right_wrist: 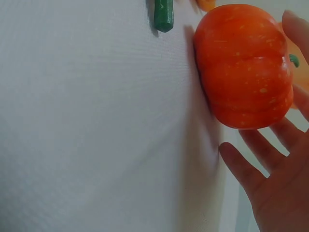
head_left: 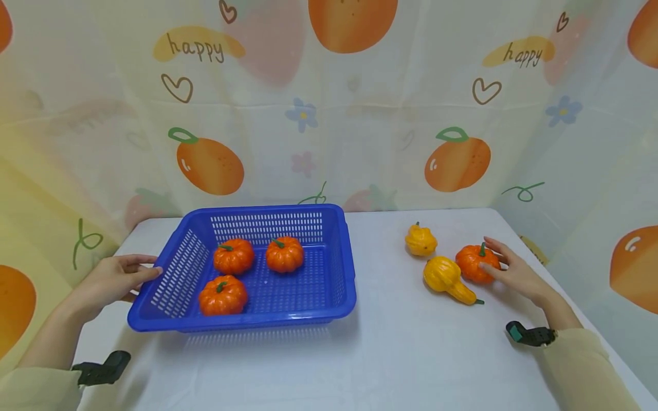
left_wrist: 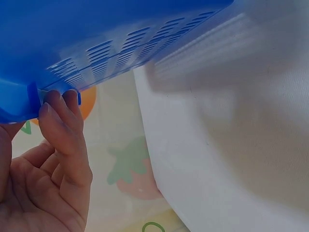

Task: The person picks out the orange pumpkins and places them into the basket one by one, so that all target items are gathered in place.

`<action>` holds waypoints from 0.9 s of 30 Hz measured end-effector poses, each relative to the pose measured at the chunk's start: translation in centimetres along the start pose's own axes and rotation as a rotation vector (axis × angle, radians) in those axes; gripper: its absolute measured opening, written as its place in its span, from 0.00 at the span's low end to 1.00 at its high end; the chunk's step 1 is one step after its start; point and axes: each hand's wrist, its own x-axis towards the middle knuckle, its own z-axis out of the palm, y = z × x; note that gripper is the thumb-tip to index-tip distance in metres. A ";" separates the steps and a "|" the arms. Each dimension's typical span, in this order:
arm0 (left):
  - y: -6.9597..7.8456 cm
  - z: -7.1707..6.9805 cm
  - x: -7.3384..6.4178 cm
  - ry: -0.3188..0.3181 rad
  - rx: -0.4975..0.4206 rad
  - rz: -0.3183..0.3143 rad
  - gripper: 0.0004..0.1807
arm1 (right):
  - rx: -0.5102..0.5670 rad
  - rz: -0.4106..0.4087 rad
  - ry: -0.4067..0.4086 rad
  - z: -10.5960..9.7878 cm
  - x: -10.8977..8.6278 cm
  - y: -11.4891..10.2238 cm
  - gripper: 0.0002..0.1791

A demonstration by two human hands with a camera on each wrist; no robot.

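Note:
My left hand [head_left: 115, 279] grips the left rim of a blue plastic basket [head_left: 343, 285], thumb on top and fingers curled beneath; the left wrist view shows the fingers [left_wrist: 60, 121] at the rim. Inside the basket lie three small orange pumpkins, one at the back left [head_left: 233, 258], one toward the middle [head_left: 285, 255] and one in front [head_left: 223, 297]. On the right, my right hand [head_left: 516, 274] reaches around another orange pumpkin [head_left: 473, 265] on the table. Its fingers are spread beside and behind that pumpkin [right_wrist: 244, 67]; whether they touch it is hard to tell.
A yellow long-necked gourd [head_left: 447, 278] lies just left of the right-hand pumpkin, and a small yellow squash [head_left: 420, 240] sits behind it. The white table [head_left: 401, 354] meets a fruit-printed curtain [head_left: 360, 142] at its back edge.

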 end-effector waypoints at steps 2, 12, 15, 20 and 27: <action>0.0 0.0 0.0 0.000 -0.003 0.000 0.37 | -0.008 0.004 -0.005 0.1 0.1 0.1 0.42; 0.0 0.0 -0.1 -0.006 -0.007 0.002 0.37 | -0.024 0.017 -0.034 0.1 -0.2 0.1 0.42; 0.1 0.0 -0.1 -0.004 -0.005 0.002 0.37 | -0.029 0.031 -0.042 0.0 -0.3 -0.1 0.41; 0.0 0.0 0.0 -0.005 -0.004 0.001 0.38 | -0.041 0.059 -0.044 0.0 -0.3 -0.2 0.42; -0.2 0.0 0.1 -0.007 -0.007 -0.006 0.38 | -0.040 0.064 -0.026 0.1 -0.1 -0.1 0.42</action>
